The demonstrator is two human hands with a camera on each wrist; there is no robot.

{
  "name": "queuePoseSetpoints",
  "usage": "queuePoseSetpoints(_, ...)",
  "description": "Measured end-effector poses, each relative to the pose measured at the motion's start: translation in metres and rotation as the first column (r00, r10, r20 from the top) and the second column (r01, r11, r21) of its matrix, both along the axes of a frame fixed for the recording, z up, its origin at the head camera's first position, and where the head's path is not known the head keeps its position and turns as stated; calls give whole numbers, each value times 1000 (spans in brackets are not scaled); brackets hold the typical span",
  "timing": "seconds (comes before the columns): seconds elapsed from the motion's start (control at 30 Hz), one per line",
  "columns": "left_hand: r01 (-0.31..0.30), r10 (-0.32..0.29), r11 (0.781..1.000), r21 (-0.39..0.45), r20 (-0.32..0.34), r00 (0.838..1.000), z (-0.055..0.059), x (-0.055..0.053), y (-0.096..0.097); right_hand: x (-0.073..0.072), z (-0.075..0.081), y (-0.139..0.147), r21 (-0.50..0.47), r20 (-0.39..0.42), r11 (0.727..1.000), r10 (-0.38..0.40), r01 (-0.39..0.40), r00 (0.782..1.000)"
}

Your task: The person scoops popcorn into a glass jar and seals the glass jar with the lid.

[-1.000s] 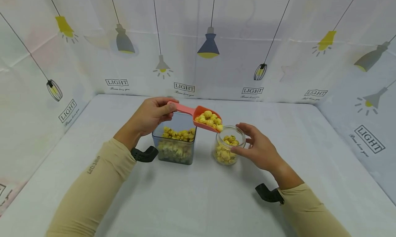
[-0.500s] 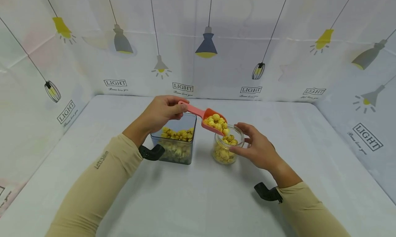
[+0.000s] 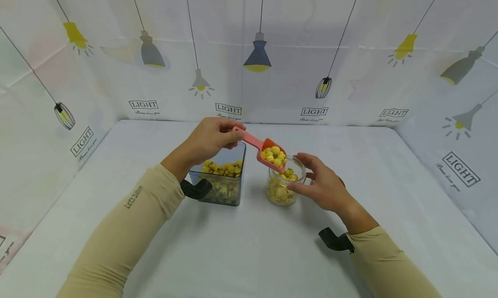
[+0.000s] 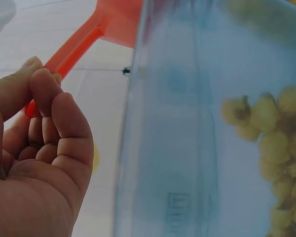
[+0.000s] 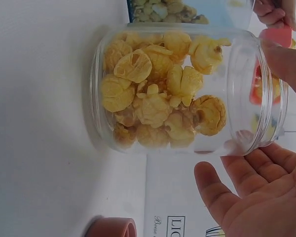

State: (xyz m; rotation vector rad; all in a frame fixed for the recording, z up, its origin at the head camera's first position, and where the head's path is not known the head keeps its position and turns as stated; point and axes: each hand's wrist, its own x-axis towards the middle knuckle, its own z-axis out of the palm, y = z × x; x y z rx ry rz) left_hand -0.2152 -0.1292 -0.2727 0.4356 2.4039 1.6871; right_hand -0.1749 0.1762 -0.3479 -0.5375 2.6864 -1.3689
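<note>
My left hand (image 3: 212, 138) pinches the handle of a coral-red scoop (image 3: 253, 140) between thumb and fingers. Yellow popcorn (image 3: 275, 155) fills the scoop, which tilts down to the right with its lip over the mouth of a glass jar (image 3: 270, 186). Round the upper part of that jar, my right hand (image 3: 323, 185) grips with thumb and fingers on opposite sides. Through the glass in the right wrist view, popcorn (image 5: 153, 106) takes up much of the jar. Below my left hand stands a bluish clear box (image 3: 234, 153) holding more popcorn (image 3: 221, 168).
The box stands left of the jar, a small gap apart, on a white-covered table (image 3: 249, 255). Behind them rises a white cloth backdrop (image 3: 288, 86) printed with lamps. A reddish-brown round object (image 5: 112, 227) appears at the right wrist view's lower edge.
My left hand has moved right with the scoop, whose lip has gone from the jar's near-left rim to over its mouth and tips down more steeply. The right hand stays on the jar.
</note>
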Motion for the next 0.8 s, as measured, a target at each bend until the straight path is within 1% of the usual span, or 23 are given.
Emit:
queuePoseSetpoints(0.17,3,-7,997,-75,-44,999,5,2,4,-1,0,0,9,1,1000,3,-3,1000)
queuePoseSetpoints(0.27,-4,-3,993,-121,-60,998,8,3,7,-2,-1,1,9,-6,1000,10,-10,1000)
queuePoseSetpoints(0.37,-10,0,989,-146,-68,998,10,3,9,-2,-1,1,2,-7,1000,14,-14,1000)
queuePoseSetpoints(0.53,-12,2,989,-145,-72,997,12,3,11,-2,-2,1,-3,-5,1000,14,-14,1000)
queuePoseSetpoints(0.8,-37,25,990,-138,-85,996,13,4,8,-1,-2,2,-4,5,1000,6,-6,1000)
